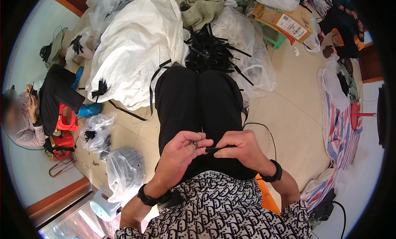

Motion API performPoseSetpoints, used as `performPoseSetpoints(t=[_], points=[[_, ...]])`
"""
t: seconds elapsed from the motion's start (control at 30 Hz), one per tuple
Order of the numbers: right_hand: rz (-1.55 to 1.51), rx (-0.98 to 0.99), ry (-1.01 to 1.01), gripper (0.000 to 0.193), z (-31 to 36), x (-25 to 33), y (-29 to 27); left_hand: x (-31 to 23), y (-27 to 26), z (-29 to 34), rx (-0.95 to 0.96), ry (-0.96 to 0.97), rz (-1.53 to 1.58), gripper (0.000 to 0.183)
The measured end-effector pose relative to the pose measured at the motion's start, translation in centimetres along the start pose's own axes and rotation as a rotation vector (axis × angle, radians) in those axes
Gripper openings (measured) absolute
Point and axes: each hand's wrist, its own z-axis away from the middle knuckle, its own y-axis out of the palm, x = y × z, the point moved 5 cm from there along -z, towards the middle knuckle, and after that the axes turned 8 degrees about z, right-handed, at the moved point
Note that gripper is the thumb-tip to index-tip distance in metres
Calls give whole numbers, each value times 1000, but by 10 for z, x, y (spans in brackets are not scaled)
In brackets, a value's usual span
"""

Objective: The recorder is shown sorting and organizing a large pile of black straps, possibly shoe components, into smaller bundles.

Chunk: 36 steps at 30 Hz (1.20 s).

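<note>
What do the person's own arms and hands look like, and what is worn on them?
Both forearms are bare. The left hand has a black band at its wrist; the right hand has a similar black wristband. No gloves. Short patterned black-and-white sleeves show.

Tiled floor (297, 115) bears white sacks (132, 49), black strips (210, 49), clear bags (123, 173).

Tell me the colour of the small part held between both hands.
Black; the small part shows best in the head view.

Pile of strips (212, 51) ahead of knees (198, 80); sack (136, 49) left.
</note>
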Motion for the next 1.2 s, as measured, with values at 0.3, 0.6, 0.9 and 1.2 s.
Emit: performPoseSetpoints(t=[0.3,0.6,0.9,1.2], points=[[426,-213,-344,14,-4,19,2,0,0,1,-19,59,-64,26],[670,-230,-475,15,-6,20,14,1,-3,-1,52,-65,-265,29],[386,-77,-311,12,-11,6,11,-8,-1,4,109,-159,-418,29],[170,55,-242,15,-11,0,17,0,-14,4,84,-96,-476,24]])
